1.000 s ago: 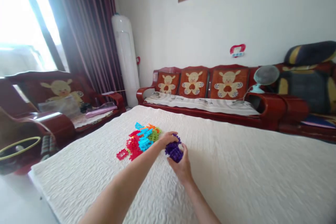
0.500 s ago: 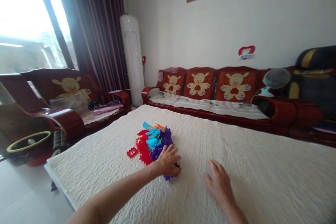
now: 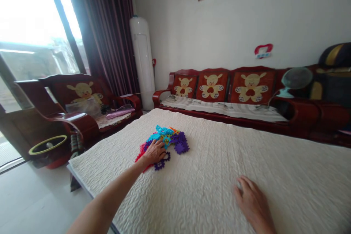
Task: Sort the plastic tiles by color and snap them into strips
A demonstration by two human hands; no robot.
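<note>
A heap of toothed plastic building pieces lies on the cream quilted table cover (image 3: 208, 175). Purple pieces (image 3: 181, 144) sit at its right, light blue pieces (image 3: 164, 131) at the back, and red pieces (image 3: 141, 152) at the left, with bits of orange and yellow between. My left hand (image 3: 155, 151) rests palm down on the near side of the heap, fingers stretched out, covering some pieces. Purple frame-shaped pieces (image 3: 159, 164) show just beside its fingers. Well to the right, my right hand (image 3: 252, 199) hovers at or just over the cover, fingers loosely curved, nothing seen in it.
Behind the table stands a long wooden sofa (image 3: 219, 109) with bear cushions and a small fan (image 3: 297, 78) at its right. A wooden armchair (image 3: 82, 128) is at the left, with a yellow-rimmed bucket (image 3: 51, 153) on the floor beside it.
My left hand has moved left across the heap, and the purple pieces are spread differently, some now apart at the right. My right hand has shifted right and nearer. The view has turned slightly.
</note>
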